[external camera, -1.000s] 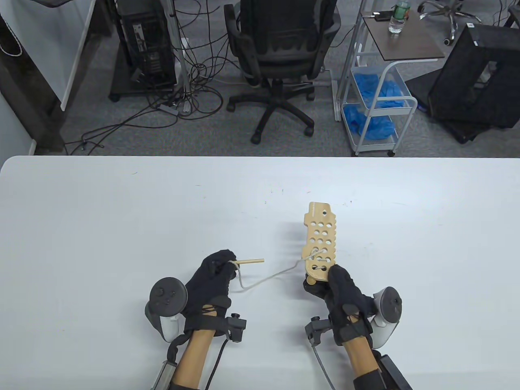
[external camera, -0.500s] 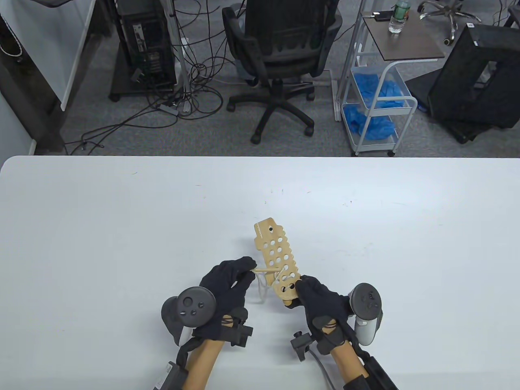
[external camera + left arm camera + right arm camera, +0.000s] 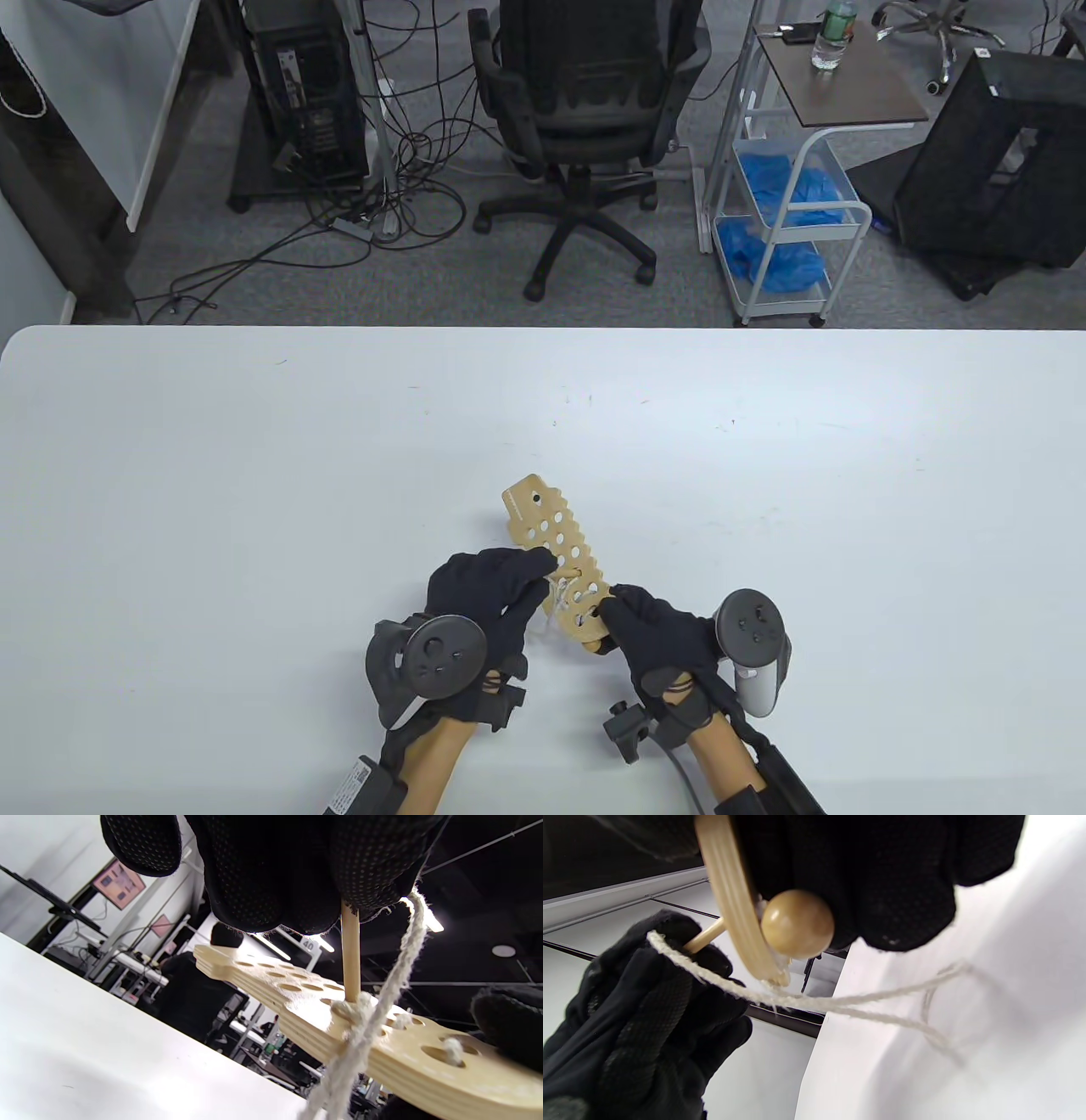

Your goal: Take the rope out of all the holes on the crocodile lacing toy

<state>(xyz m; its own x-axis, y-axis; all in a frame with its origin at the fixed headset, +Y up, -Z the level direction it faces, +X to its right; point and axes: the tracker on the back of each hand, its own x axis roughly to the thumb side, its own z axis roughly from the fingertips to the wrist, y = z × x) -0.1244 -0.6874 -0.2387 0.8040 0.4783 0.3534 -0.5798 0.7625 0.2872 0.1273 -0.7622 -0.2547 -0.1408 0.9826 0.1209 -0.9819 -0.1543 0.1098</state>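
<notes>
My left hand (image 3: 488,594) grip pinches the wooden needle (image 3: 350,955); my right hand (image 3: 657,632) grips the crocodile board (image 3: 551,552). Risk: the slack rope (image 3: 806,999) could snag at the hole, jamming the needle.

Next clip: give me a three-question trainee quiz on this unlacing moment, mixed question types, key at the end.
1. True or false: the crocodile board lies flat on the table.
2. Which hand pinches the wooden stick? A) left hand B) right hand
3. Fill in: the rope is tied to the ____.

Key: 1 false, the right hand holds it raised. 2 A. 3 stick.
</notes>
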